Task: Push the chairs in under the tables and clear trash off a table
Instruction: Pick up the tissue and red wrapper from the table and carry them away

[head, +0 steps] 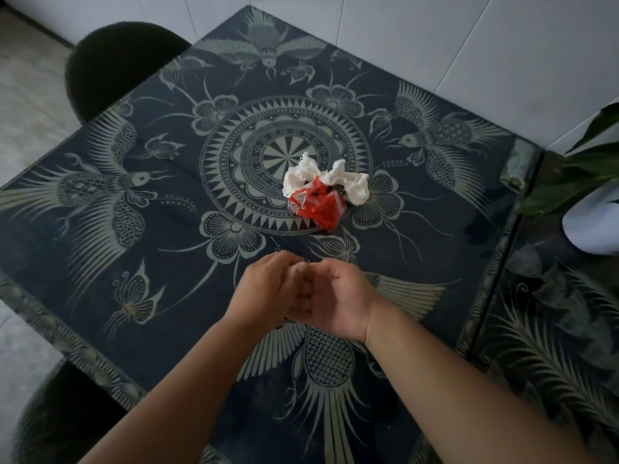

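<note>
The patterned desk (pixel 134 202) is flanked by a dark chair (pixel 114 61) tucked at its far-left edge. Crumpled white tissue (pixel 301 179) and a red wrapper (pixel 318 205) lie at its centre, best gathered in one scoop. The left hand (pixel 264 289) and right hand (pixel 331 296) are held together, loosely curled, nothing seen gripped. Wrapper print cannot be read.

**Hidden and cut off**

Fingers of left hand (pixel 264 289) and right hand (pixel 330 298) overlapping, grip unreadable. Dark chair (pixel 114 65) at 10 o'clock partly tucked beneath the table (pixel 100 262). Second chair (pixel 57 423) at 7 o'clock cropped by the edge. Plant (pixel 582 169) at 3 o'clock cropped. Print on red wrapper (pixel 316 204) too small to read.
</note>
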